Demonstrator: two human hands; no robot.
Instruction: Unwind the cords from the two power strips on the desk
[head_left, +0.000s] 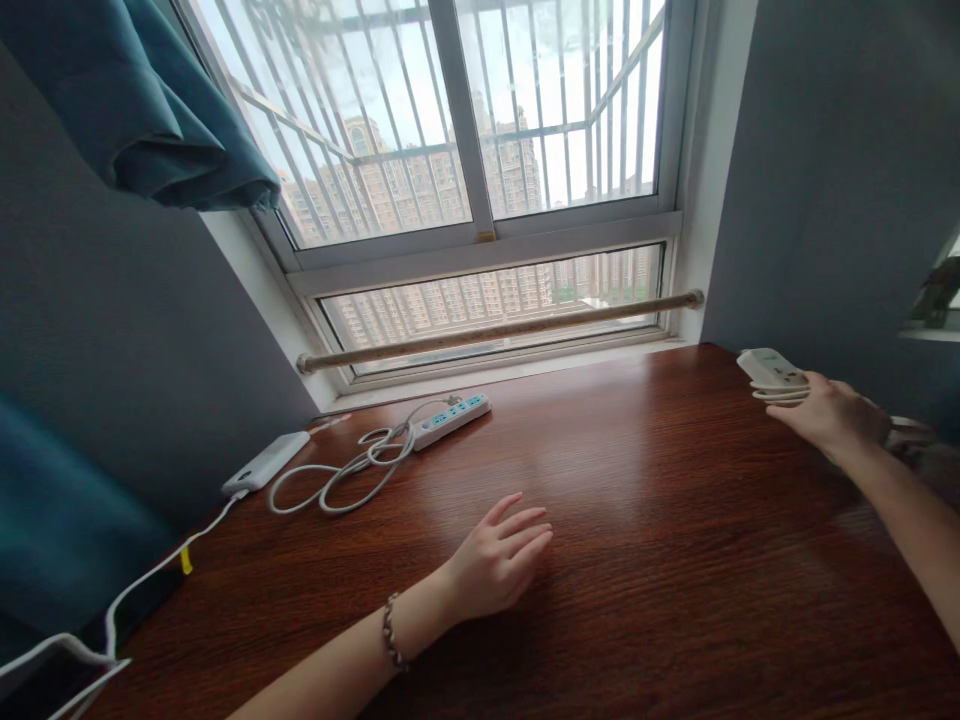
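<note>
My right hand (840, 415) is closed around a white power strip (769, 368) at the far right corner of the wooden table (637, 560). Its pale cord is bundled against it under my fingers. My left hand (499, 555), with a dark bracelet on the wrist, rests on or just over the middle of the table, fingers loosely extended and holding nothing. Beyond it lies a second white power strip (454, 420) with blue-green sockets. The grey cord (330, 490) of that strip loops across the tabletop to its left.
A white power bank-like block (266, 463) with a white cable (161, 568) sits along the left table edge. Behind the table a horizontal rod (502, 332) crosses the lower window (480, 180). A blue curtain (150, 110) hangs at upper left.
</note>
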